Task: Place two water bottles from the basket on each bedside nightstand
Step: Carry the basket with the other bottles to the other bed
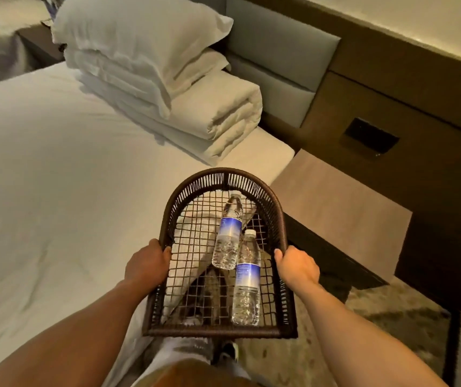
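I hold a dark brown woven basket (pixel 223 177) in front of me, over the edge of the bed. My left hand (pixel 147 263) grips its left rim and my right hand (pixel 297 266) grips its right rim. Two clear water bottles with blue labels lie on the mesh bottom: one (pixel 228 233) toward the far end, the other (pixel 247 283) nearer me, overlapping it slightly. A wooden nightstand (pixel 344 208) stands just right of the basket, beside the bed; nothing sits on the part of its top that shows.
A white bed (pixel 56 169) fills the left, with a folded duvet (pixel 201 115) and a pillow (pixel 140 32) stacked at its head. A grey padded headboard (pixel 279 51) and wooden wall panel with a socket plate (pixel 372 138) lie behind. Patterned carpet (pixel 391 325) is lower right.
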